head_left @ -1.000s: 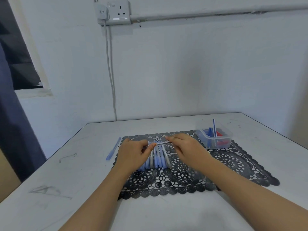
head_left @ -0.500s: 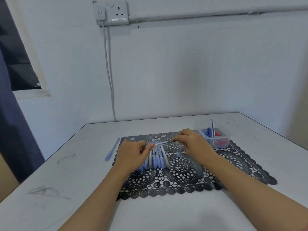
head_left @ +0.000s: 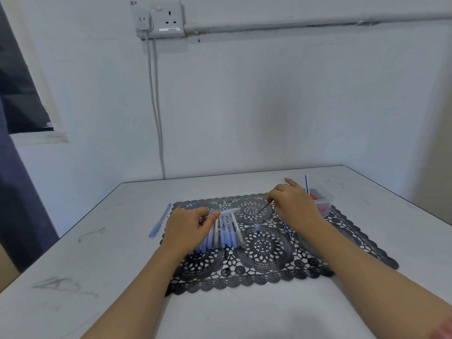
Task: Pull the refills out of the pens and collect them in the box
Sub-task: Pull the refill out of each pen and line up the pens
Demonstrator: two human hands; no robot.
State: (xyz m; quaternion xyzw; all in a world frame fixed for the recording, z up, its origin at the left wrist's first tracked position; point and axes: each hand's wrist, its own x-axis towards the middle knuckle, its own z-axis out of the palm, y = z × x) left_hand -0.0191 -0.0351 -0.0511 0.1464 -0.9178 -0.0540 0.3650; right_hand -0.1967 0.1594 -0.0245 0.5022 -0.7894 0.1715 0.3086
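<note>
The refill (head_left: 264, 207) was out and clear of its barrel (head_left: 228, 212)! It showed as a thin dark line slanting up and rightward into the right hand (head_left: 293, 204), whose grip pinched its upper end. Its long axis pointed roughly at the clear box (head_left: 326, 200), which sat just beyond that hand at the lace mat's (head_left: 269, 265) far right, so the right hand was the nearer by far. The left hand (head_left: 188, 226) kept its grip clasped on the barrel above the row of pens (head_left: 226, 234), well apart from the box.
</note>
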